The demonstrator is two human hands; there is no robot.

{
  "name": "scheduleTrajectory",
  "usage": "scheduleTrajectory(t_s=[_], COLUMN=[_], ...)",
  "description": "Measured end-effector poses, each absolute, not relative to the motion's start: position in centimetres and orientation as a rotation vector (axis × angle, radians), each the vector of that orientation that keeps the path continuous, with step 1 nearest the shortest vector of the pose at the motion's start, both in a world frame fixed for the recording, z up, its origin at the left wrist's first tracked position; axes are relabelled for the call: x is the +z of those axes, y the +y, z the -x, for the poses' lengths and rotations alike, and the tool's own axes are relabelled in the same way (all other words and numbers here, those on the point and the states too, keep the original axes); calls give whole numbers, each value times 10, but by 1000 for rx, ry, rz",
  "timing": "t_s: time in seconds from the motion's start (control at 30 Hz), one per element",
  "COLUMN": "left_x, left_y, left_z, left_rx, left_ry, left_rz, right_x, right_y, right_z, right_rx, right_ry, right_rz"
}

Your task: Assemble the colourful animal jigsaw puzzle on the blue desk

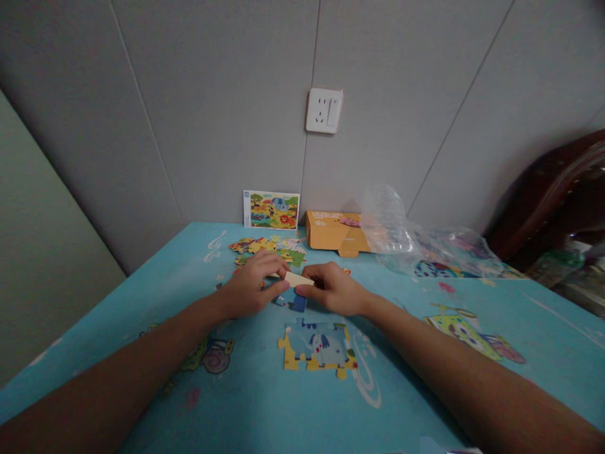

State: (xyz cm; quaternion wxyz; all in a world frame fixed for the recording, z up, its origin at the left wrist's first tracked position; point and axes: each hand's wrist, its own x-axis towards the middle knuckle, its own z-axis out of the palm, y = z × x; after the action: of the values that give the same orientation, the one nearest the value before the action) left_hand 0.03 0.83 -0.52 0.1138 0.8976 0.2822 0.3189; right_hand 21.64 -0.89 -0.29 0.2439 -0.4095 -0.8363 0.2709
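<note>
Between my two hands is a pale, cream-coloured flat piece [299, 279]. My left hand [258, 284] pinches its left end with thumb and fingers. At its right end, my right hand [333, 288] grips it with curled fingers. Just below my fingertips lie a blue puzzle piece [299, 303] and a smaller blue piece [280, 301]. Nearer to me, joined puzzle pieces [319, 345] show a blue elephant on yellow. Beyond my left hand lies a yellow and green puzzle section [269, 246], partly hidden by that hand.
A picture card [271, 210] leans against the wall, left of an orange box [335, 232]. Clear plastic wrap [401, 236] lies against the box and stretches right. A blue patterned cloth [227, 403] covers the table. A white socket [324, 110] is on the wall.
</note>
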Motion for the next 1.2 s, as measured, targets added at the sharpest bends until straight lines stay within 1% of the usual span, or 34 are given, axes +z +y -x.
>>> scheduleTrajectory(t_s=[0.1, 0.17, 0.27, 0.43, 0.6, 0.87, 1.2], left_x=[-4, -3, -2, -3, 0, -2, -2], left_y=[6, 3, -1, -2, -2, -1, 0], left_z=[1, 1, 1, 1, 2, 2, 2], left_rx=[808, 695, 499, 255, 202, 220, 156], left_ry=[907, 853, 735, 709, 722, 733, 811], left_rz=[-2596, -2596, -2580, -2545, -2532, -2489, -2373], right_x=[-3, -4, -4, -1, -1, 2, 6], right_y=[-5, -3, -3, -4, -6, -7, -7], right_z=[-222, -225, -226, -225, -223, -222, -221], right_rx=[962, 1024, 948, 844, 759, 697, 500], right_ry=[-2268, -2346, -2469, -2529, -2528, -2546, -2569], right_rz=[1080, 1072, 1087, 1131, 1188, 1200, 1308])
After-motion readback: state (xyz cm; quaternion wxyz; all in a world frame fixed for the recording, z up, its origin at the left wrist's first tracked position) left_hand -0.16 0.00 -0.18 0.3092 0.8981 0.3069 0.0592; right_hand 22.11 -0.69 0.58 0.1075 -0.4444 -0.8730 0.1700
